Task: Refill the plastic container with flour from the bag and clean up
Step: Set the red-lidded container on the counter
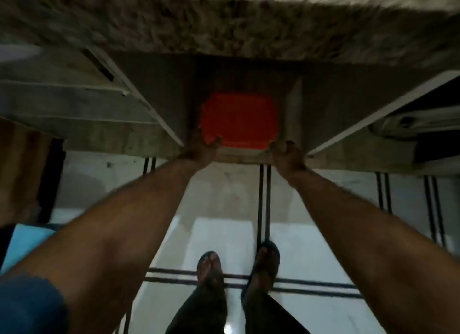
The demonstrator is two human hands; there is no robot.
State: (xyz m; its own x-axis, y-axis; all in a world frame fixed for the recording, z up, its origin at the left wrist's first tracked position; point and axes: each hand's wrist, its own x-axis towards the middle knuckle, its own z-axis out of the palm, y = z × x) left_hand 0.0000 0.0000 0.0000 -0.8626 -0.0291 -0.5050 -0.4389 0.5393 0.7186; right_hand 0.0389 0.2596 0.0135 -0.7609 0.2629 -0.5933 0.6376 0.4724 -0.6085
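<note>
Head cam's pretty blurry: square red-lidded plastic container (239, 119) sits in the open cabinet under the speckled stone tabletop (224, 27), left hand (202, 148) and right hand (286, 154) gripping its near corners.

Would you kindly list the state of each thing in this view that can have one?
red lid: on the container, inside the open cabinet.
cabinet doors: swung open on both sides.
left hand: thumb on the lid's near left corner.
right hand: fingers curled at the near right corner; blurred.
</note>
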